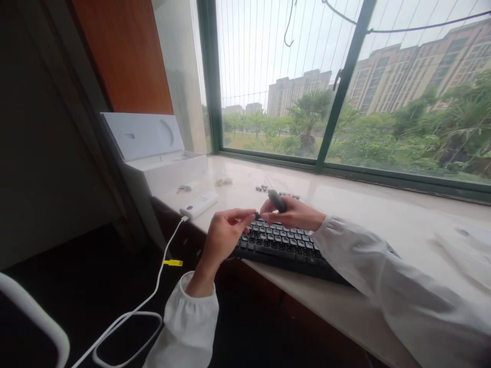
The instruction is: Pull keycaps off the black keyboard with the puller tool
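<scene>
My left hand (226, 232) is closed in a pinch on a small black keycap (257, 216) above the keyboard's left part. My right hand (293, 212) has its fingers around the dark handle of a keycap puller (276, 201), whose thin wires point up and away. Its fingertips meet the keycap from the right. Below both hands lies the black keyboard (264, 249), its near side along the counter edge; the right forearm hides its right end. Behind the hands, several small loose pieces (262, 188), apparently keycaps or switches, lie on the counter.
A white power bank (199, 204) with a white cable (160, 276) hanging off the counter edge lies at left. Behind it stands an open white box (172, 176). Crumpled clear plastic (466, 250) lies at right on the pale counter (368, 214). The window (268, 128) rises behind.
</scene>
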Action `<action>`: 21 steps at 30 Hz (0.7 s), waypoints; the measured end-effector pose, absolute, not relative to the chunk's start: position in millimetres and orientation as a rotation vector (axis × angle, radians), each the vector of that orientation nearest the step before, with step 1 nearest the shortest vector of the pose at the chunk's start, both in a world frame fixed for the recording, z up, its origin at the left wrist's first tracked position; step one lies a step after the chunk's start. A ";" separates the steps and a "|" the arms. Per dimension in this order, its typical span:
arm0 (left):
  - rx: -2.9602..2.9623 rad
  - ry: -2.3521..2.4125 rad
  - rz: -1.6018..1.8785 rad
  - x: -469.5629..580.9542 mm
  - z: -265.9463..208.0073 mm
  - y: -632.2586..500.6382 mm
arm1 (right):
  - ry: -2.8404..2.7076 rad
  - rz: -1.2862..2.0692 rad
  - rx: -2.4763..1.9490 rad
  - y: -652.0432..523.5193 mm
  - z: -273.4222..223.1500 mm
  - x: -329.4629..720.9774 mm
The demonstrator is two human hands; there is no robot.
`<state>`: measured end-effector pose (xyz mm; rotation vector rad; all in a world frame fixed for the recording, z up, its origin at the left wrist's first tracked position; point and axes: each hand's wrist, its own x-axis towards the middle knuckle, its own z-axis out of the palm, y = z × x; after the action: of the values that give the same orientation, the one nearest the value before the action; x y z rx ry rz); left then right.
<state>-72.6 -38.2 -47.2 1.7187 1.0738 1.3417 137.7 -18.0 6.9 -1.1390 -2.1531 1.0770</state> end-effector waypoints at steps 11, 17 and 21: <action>1.723 1.153 1.463 -92.5 -53.6 -81.2 | -2.298 0.991 -1.043 -34.7 1.2 106.6; 1.888 1.194 1.486 -93.9 -55.8 -88.3 | -2.283 1.048 -1.075 -37.6 -2.2 100.1; 1.982 1.278 1.492 -94.5 -57.6 -85.1 | -2.299 1.022 -1.083 -35.3 -4.7 101.1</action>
<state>-94.5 -85.1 -57.6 1.9823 1.2779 1.4918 101.1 -35.3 -4.7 -1.0835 -2.2986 1.0222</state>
